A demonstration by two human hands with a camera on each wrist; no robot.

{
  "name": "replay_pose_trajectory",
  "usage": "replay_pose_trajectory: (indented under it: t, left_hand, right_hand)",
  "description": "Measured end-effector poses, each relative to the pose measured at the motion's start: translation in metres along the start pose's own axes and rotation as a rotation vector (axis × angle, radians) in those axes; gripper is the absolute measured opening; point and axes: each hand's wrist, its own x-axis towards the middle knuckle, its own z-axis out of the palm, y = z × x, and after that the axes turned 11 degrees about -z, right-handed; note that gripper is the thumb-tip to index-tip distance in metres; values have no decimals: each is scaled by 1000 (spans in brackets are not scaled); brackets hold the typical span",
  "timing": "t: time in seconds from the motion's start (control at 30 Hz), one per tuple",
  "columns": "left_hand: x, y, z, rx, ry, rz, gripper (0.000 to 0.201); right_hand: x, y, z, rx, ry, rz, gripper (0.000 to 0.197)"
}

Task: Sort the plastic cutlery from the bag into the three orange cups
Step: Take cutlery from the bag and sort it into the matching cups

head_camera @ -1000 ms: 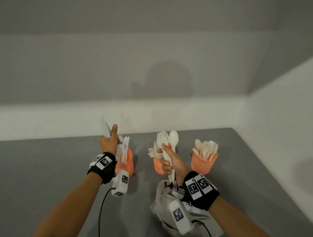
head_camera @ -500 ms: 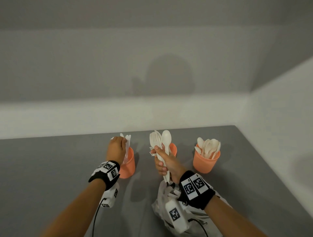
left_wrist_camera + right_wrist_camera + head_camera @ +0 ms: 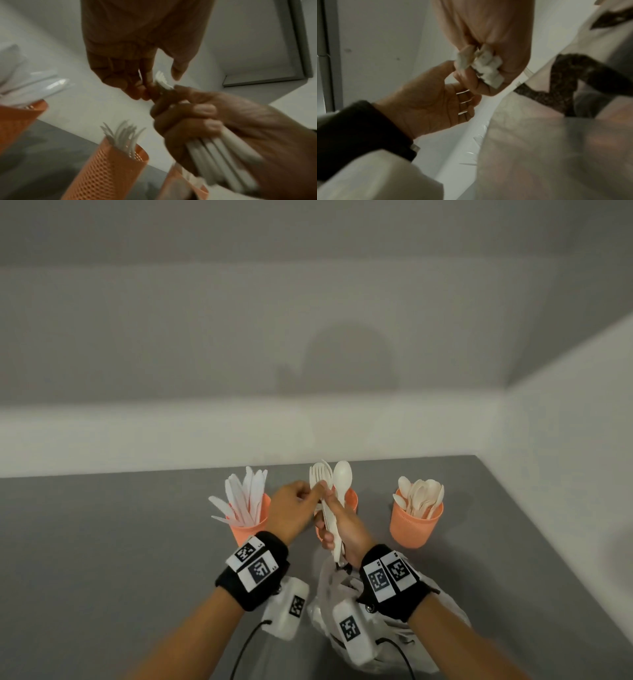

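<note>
The left hand (image 3: 295,510) has come away from the knife cup (image 3: 251,522) and crossed to the bundle (image 3: 330,501), where its fingers (image 3: 147,79) are now pinching a fork head beside the right thumb. The right hand (image 3: 342,527) is still gripping the bundle of forks and one spoon upright, its fingers curling round the handles, just above the bag (image 3: 346,587).

On the bench (image 3: 102,542) the three cups are standing in a row. The knife cup is sitting at 9 o'clock from the hands, its knives fanning outward over the rim. The fork cup (image 3: 352,499) is mostly hiding behind the hands at 12 o'clock. The spoon cup (image 3: 416,523) is standing at 3 o'clock, apart from the hands, with bare bench between it and the right edge by the wall. The back edge of the bench is running close behind the cups. Open bench is stretching out to 9 o'clock beyond the knife cup. The bag is lying at 6 o'clock, under the right wrist.
</note>
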Motion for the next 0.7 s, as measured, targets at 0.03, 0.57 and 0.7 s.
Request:
replay_pose_trajectory:
  t: [0.03,0.57,0.7]
  left_hand:
    - [-2,0,4,21,1,-2,34]
    - [-24,13,11,100,124,78,42]
    - [-25,14,9,-109,151,114,33]
  right_hand:
    - [0,0,0,-22,3,-9,16]
    - [-20,6,-12,-46,115,23,47]
    - [-23,1,-15,-63,133,13,45]
